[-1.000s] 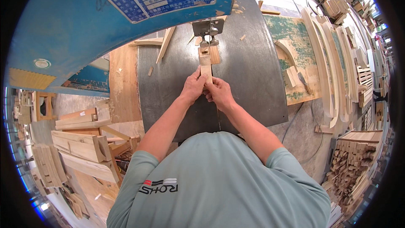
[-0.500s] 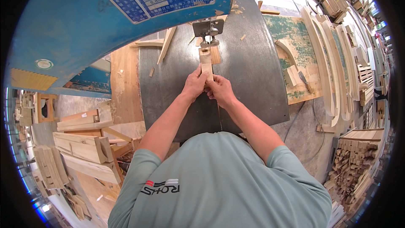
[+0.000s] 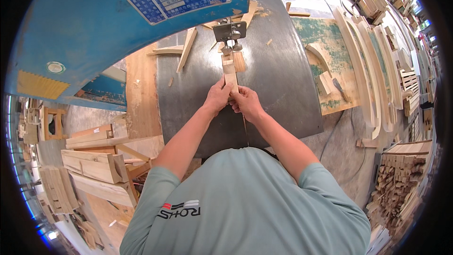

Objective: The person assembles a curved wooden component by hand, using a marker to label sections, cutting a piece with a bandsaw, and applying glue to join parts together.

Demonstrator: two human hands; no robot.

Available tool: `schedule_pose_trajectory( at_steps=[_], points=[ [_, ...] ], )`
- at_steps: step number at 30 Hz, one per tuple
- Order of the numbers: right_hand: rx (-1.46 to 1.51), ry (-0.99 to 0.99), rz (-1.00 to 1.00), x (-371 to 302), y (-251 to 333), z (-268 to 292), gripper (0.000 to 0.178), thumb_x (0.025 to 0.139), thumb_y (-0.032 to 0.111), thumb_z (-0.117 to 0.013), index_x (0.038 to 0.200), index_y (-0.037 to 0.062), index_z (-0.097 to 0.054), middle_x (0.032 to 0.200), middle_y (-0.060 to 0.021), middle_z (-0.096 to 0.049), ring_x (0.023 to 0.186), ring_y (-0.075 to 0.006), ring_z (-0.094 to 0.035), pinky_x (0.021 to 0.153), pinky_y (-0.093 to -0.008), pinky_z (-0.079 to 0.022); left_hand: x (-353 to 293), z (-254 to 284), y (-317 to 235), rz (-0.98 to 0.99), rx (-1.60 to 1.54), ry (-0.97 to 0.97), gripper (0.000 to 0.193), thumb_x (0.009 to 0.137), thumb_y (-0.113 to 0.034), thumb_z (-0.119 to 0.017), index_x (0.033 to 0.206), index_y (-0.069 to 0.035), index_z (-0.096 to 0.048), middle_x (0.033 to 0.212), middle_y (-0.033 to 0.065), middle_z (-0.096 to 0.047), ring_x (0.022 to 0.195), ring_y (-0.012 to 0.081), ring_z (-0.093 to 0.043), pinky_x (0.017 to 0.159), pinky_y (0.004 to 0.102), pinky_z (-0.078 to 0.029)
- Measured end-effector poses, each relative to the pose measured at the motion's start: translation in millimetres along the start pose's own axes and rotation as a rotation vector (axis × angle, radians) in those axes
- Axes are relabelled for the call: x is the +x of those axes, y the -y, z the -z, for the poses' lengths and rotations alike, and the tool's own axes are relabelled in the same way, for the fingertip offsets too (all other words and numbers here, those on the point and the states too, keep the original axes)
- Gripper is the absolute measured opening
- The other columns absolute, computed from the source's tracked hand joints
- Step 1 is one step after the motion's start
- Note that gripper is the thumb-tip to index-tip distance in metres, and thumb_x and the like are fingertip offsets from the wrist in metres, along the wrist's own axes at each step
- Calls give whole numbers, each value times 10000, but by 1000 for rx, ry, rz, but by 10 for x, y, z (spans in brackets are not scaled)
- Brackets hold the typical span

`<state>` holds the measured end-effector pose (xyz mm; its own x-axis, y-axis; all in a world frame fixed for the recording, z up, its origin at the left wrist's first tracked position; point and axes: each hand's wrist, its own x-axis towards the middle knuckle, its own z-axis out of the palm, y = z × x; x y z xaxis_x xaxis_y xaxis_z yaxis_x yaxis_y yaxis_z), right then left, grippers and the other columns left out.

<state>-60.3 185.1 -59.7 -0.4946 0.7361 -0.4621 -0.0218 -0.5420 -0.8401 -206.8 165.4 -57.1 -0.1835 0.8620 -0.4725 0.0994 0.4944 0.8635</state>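
Note:
A pale wooden block lies lengthwise on the dark metal table of a bandsaw, its far end at the blade guide. My left hand grips the block's near left side, thumb along it. On the near right side, my right hand pinches the same block, its fingers curled under the near end. Both hands sit close together, short of the guide. Right beside the block's far end lies a smaller wooden piece. The blade itself is hard to make out under the guide.
The saw's blue frame arches over the upper left. Wood offcuts lie left of the guide. A worn green board at right carries a curved piece and a brush. Stacked timber stands lower right, boards lower left.
The head view has shifted slightly, so the blue frame sits a little farther left. Both hands keep their hold on the block, with hardly any visible movement.

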Motion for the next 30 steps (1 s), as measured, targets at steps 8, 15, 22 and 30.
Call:
schedule_pose_trajectory(
  at_steps=[8,15,22,30],
  points=[
    [-26,-29,19,-167,83,9,348,1036,365,-578,1016,27,-654,777,-17,-652,606,-66,-537,528,-222,-458,-99,-88,8,26,-96,21,559,1014,-256,-527,1542,-105,-421,1101,90,-681,887,158,-625,783,326,-539],
    [-19,-22,9,-44,99,-5,331,1029,346,-587,972,25,-647,762,-23,-643,598,-69,-534,518,-223,-450,-11,-68,-31,18,-122,-28,450,1030,-279,-522,1461,-147,-524,811,-2,-599,584,71,-477,495,243,-411],
    [-42,-19,-14,90,29,20,317,1026,355,-604,1068,48,-666,816,-20,-672,611,-65,-535,545,-219,-460,-13,-16,-137,47,-132,9,455,1032,-283,-517,1470,-163,-521,816,-3,-591,581,77,-477,493,243,-410],
    [69,-9,-3,328,105,44,255,1027,314,-605,1008,64,-647,782,-2,-651,588,-68,-526,530,-220,-437,227,-4,-257,62,-46,-11,424,1041,-301,-497,1439,-162,-542,788,9,-566,536,92,-450,452,258,-386]
  ],
)
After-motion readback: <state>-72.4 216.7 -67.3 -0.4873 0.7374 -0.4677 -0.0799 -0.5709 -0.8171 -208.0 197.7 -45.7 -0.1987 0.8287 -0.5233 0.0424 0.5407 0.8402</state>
